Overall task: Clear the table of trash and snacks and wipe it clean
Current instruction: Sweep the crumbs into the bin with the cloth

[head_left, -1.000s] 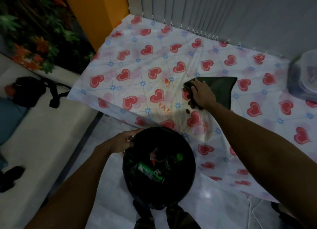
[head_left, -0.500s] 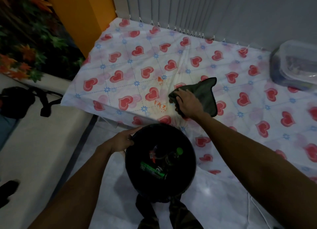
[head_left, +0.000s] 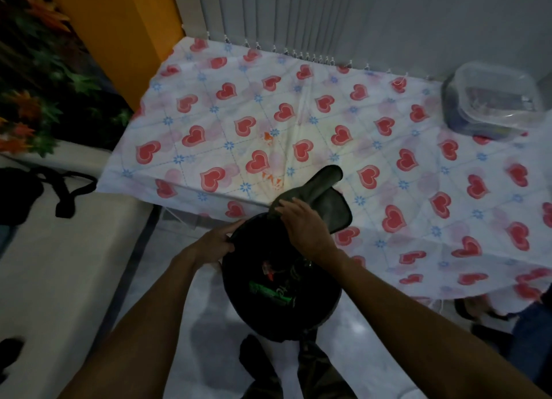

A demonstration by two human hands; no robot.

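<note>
Head view: right hand (head_left: 301, 225) dragged cloth (head_left: 322, 198) to bin (head_left: 254, 303) rim.

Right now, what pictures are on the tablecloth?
Red hearts and small blue flowers on white, on the tablecloth, seen clearly in the head view.

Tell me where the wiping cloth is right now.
The dark cloth lies at the near edge of the table, under the right hand, right above the rim of the black bin.
</note>
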